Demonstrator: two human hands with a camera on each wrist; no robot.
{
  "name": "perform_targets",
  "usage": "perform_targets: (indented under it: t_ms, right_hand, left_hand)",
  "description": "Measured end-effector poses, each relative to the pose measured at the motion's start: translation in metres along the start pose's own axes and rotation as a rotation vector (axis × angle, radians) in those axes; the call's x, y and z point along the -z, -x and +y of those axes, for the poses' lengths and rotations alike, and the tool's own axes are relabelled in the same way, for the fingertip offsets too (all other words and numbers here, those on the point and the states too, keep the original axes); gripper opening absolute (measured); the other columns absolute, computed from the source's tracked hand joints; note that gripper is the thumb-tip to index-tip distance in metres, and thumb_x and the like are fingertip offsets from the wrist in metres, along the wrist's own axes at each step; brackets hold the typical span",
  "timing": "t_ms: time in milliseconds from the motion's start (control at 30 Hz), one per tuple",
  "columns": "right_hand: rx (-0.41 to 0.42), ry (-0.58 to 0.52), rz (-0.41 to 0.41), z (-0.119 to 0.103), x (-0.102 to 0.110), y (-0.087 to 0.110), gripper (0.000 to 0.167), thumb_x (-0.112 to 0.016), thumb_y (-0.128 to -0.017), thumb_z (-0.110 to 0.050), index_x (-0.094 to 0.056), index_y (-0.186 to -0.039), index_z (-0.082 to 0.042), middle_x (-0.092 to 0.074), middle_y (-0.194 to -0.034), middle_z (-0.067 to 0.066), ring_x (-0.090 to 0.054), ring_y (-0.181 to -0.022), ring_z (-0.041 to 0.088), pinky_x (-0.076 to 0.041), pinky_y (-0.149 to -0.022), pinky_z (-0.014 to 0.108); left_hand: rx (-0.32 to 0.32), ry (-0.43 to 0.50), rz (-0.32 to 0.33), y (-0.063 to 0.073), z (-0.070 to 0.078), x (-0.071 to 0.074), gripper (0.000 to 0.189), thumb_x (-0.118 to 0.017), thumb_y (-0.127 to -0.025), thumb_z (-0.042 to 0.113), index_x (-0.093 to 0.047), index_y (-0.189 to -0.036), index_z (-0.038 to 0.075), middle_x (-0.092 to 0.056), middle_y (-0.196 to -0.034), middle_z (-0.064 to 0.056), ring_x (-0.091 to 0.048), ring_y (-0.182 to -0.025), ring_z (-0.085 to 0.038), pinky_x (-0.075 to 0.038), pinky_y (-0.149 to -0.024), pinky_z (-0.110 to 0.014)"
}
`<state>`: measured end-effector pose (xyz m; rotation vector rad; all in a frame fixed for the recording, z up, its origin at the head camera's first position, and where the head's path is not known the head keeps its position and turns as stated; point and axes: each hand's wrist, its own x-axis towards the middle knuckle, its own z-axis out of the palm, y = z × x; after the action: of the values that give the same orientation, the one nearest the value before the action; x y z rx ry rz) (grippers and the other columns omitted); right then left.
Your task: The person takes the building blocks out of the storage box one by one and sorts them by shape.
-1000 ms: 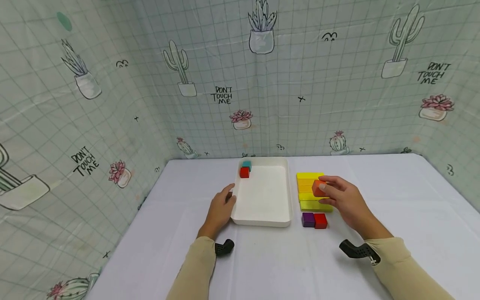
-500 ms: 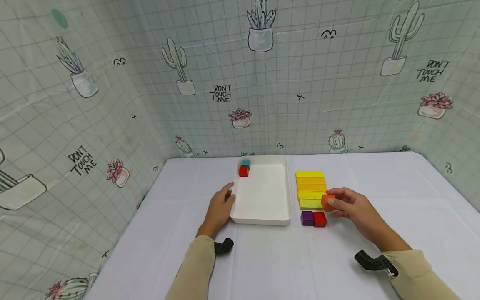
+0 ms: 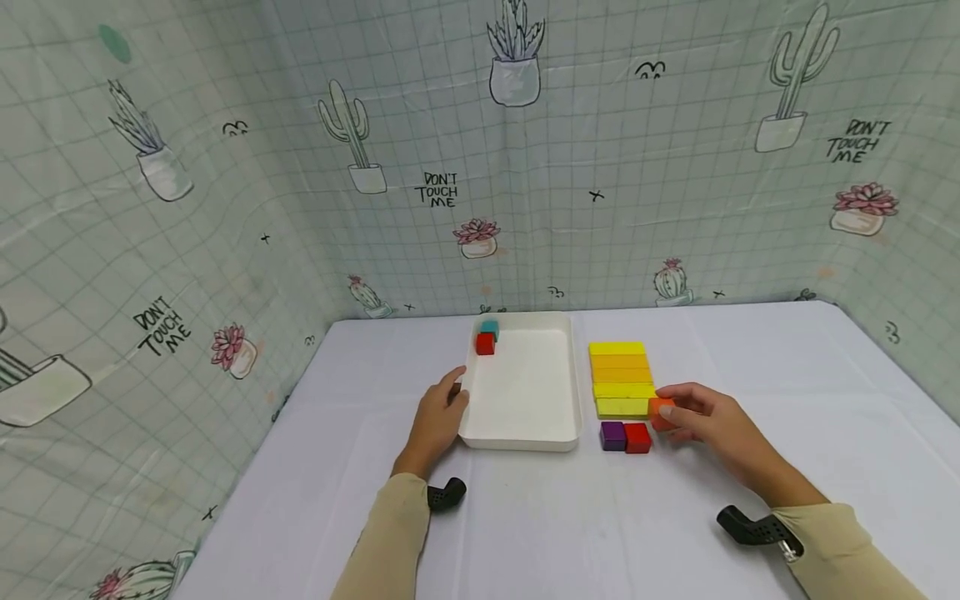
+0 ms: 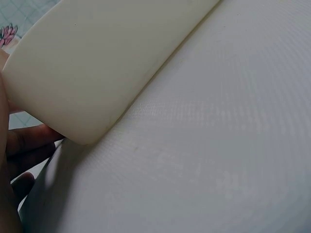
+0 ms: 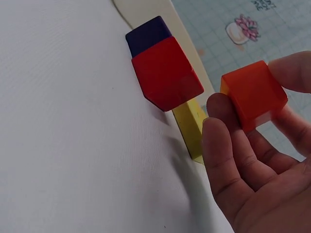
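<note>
My right hand (image 3: 708, 418) pinches an orange cube (image 5: 255, 93) between thumb and fingers, at the near right corner of a group of yellow and orange blocks (image 3: 621, 377). In the right wrist view the cube is held off the table. Just left of it, a purple cube (image 3: 612, 436) and a red cube (image 3: 637, 437) sit side by side on the table. My left hand (image 3: 437, 414) rests against the left side of a white tray (image 3: 558, 443), its fingers (image 4: 36, 138) touching the tray near one corner. A teal cube (image 3: 491, 327) and another red cube (image 3: 485, 344) lie in the tray's far left corner.
A white cloth (image 3: 517, 517) covers the table. Behind it and along the left hangs a grid-patterned curtain (image 3: 570, 150) with cactus drawings. Dark wrist mounts (image 3: 753, 527) stick out from both sleeves.
My right hand has carried the orange cube from above the yellow and orange blocks toward me and to the right, lower down. The left hand and the tray have stayed in place.
</note>
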<state>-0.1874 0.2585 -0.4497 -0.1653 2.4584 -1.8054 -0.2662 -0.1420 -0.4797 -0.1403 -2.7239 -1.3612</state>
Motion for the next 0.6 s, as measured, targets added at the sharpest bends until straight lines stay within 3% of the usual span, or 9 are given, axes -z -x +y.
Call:
perform_targets:
  t_ms: [200, 400, 600]
  right_hand:
    - [-0.012, 0.017, -0.018, 0.0010, 0.0027, 0.0020, 0.053, -0.065, -0.098, -0.030, -0.050, -0.138, 0.003, -0.066, -0.120, 0.020, -0.070, -0.095, 0.026, -0.058, -0.079, 0.034]
    - [-0.080, 0.123, -0.051, 0.0070, 0.0051, 0.0039, 0.057, -0.071, -0.093, -0.036, -0.052, -0.136, -0.004, -0.060, -0.130, 0.018, -0.068, -0.095, 0.023, -0.054, -0.082, 0.029]
    - [-0.073, 0.234, -0.030, 0.0062, 0.0026, 0.0056, 0.056, -0.072, -0.092, -0.041, -0.058, -0.132, -0.004, -0.062, -0.128, 0.017, -0.066, -0.099, 0.025, -0.053, -0.080, 0.037]
  left_hand:
    - [0.009, 0.011, 0.002, 0.0008, 0.0010, -0.0003, 0.047, -0.051, -0.104, 0.025, -0.048, -0.150, 0.021, -0.060, -0.128, -0.010, -0.054, -0.116, -0.027, -0.042, -0.105, -0.051]
    - [0.002, 0.016, -0.005, 0.0008, 0.0028, -0.0002, 0.047, -0.051, -0.104, 0.024, -0.048, -0.150, 0.021, -0.061, -0.128, -0.010, -0.054, -0.117, -0.027, -0.042, -0.105, -0.051]
    - [-0.005, 0.012, -0.008, 0.0010, 0.0023, 0.0003, 0.047, -0.051, -0.104, 0.023, -0.047, -0.151, 0.020, -0.061, -0.129, -0.011, -0.054, -0.118, -0.027, -0.041, -0.106, -0.051]
